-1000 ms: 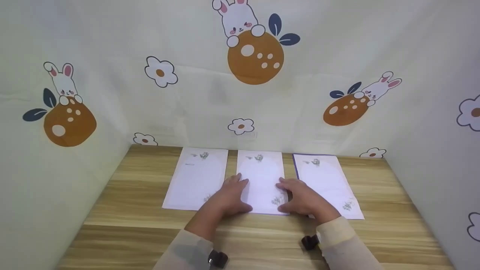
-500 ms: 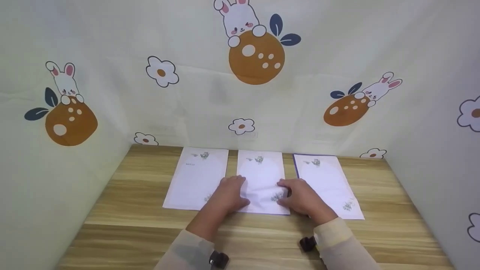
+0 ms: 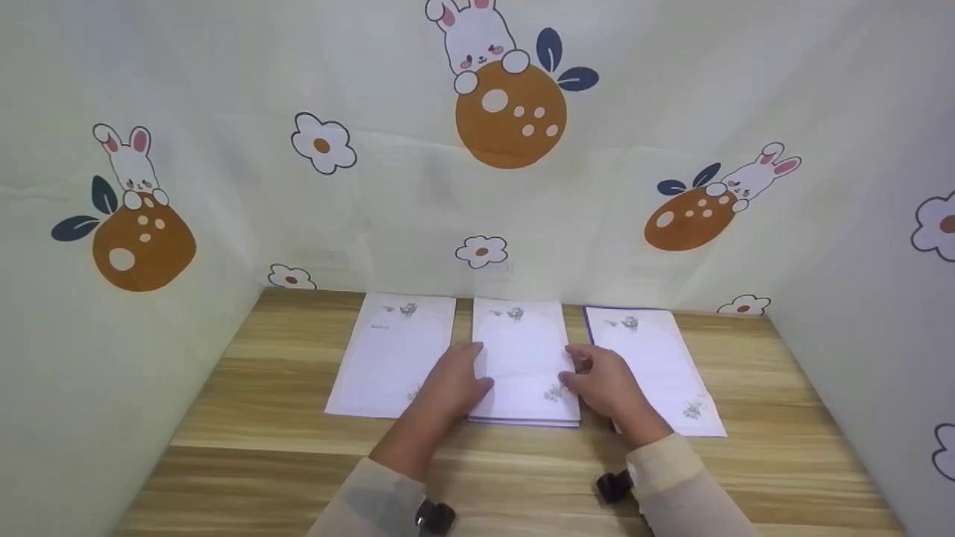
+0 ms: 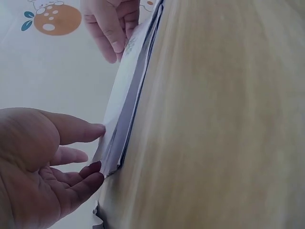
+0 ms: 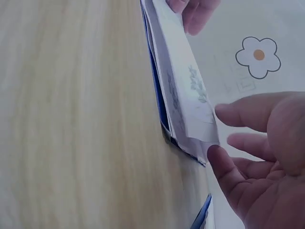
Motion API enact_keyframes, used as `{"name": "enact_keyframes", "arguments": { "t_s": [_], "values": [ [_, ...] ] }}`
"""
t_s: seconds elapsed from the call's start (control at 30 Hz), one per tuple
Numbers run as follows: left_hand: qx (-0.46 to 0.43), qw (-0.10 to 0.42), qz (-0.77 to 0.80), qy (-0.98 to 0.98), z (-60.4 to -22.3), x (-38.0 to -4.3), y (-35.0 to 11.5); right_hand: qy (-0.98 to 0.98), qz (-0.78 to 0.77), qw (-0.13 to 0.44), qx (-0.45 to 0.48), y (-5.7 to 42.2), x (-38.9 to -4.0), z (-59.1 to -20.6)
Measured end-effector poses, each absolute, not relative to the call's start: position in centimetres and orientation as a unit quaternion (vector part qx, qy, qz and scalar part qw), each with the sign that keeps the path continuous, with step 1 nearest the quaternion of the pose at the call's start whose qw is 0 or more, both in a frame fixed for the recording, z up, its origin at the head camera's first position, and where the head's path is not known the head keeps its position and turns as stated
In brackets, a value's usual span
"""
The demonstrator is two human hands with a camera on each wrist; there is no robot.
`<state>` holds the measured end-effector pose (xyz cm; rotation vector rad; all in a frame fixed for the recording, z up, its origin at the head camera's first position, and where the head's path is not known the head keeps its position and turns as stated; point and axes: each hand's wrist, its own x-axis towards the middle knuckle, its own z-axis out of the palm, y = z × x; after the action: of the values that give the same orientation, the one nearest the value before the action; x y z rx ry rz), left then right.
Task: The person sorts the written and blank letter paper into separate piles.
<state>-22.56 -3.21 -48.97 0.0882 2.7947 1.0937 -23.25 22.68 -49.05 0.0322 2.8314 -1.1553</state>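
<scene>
A white sheet of paper (image 3: 522, 362) with small printed plant motifs lies over the middle stack (image 3: 524, 424), its near edge raised a little off the blue-edged layer beneath. My left hand (image 3: 453, 379) pinches the sheet's left edge, and my right hand (image 3: 608, 379) pinches its right edge. In the left wrist view the left thumb rests on top of the paper (image 4: 125, 95), with fingertips under the edge. The right wrist view shows a gap between the lifted paper (image 5: 178, 57) and the layers below; the right thumb and index finger meet its side edge.
A similar white sheet (image 3: 395, 358) lies to the left, partly behind the left forearm. Another sheet (image 3: 656, 350) with a blue edge lies to the right, partly behind the right hand. Patterned cloth (image 3: 403, 216) surrounds the wooden tabletop (image 3: 254, 425) at the back and sides.
Both hands press inward and the middle sheet bulges, then it flattens and its near edge rises, baring the layer below. The right hand has moved slightly outward and away from me.
</scene>
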Motion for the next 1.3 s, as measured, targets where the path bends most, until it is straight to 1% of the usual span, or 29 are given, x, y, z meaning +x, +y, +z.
{"name": "enact_keyframes", "arguments": {
  "t_s": [0.17,0.27,0.4,0.53,0.77,1.0,1.13,1.3],
  "values": [
    [0.028,0.057,0.382,0.922,-48.6,-22.4,-3.0,0.917,-0.397,0.033,0.025,23.2,-22.9,-48.5],
    [0.029,0.049,0.388,0.920,-48.3,-22.3,-2.2,0.915,-0.403,0.018,0.021,24.0,-22.6,-48.2],
    [0.043,0.034,0.402,0.914,-47.8,-22.0,-0.5,0.911,-0.410,0.003,0.030,25.9,-22.2,-47.5],
    [0.059,0.033,0.416,0.907,-47.4,-21.7,1.7,0.908,-0.415,-0.005,0.054,28.4,-21.9,-46.9],
    [0.092,0.057,0.425,0.898,-47.4,-21.1,6.1,0.899,-0.425,0.000,0.106,32.7,-20.8,-46.7],
    [0.106,0.107,0.440,0.886,-48.0,-20.2,10.6,0.903,-0.411,-0.026,0.126,37.0,-19.4,-46.9],
    [0.111,0.121,0.441,0.882,-48.1,-19.8,12.5,0.900,-0.413,-0.015,0.140,38.9,-18.6,-47.0],
    [0.104,0.135,0.446,0.879,-48.3,-19.7,13.6,0.891,-0.429,-0.004,0.147,40.1,-18.4,-47.3]
  ]
}}
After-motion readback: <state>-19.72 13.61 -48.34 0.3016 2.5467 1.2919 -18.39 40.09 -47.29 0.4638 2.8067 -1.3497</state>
